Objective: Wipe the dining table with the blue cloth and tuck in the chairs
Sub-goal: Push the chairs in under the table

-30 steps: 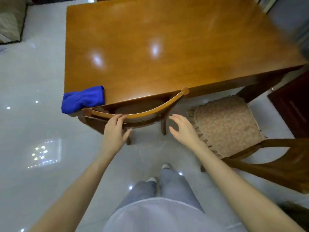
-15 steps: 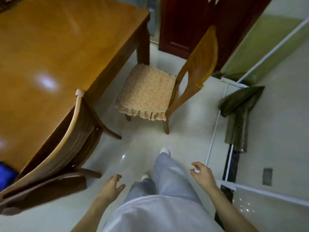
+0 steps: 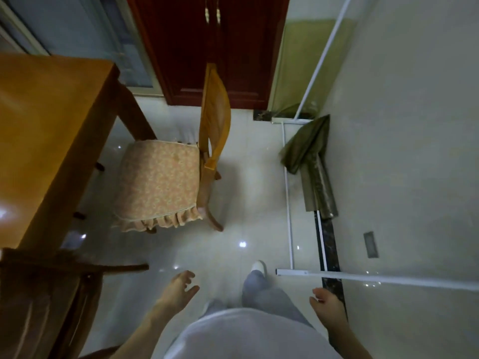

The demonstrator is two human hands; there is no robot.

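Wooden chair with floral frilled cushion pulled out, seat facing left toward orange wooden table, backrest right; left hand and right hand open, empty.

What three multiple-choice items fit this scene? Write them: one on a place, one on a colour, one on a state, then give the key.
1. Where is the wooden chair with the floral cushion?
A. Beside the orange-brown wooden dining table, seat out in the open
B. Lying on its side
C. On the tabletop

2. What colour is the cabinet behind that chair?
A. White
B. Dark red
C. Blue

3. What are the left hand and right hand holding?
A. A cloth
B. A chair back
C. Nothing

Key: 1 A, the whole cushion shows clear of the table edge. 2 B, its panelled doors are deep red. 3 C, both hands hang open over the floor.
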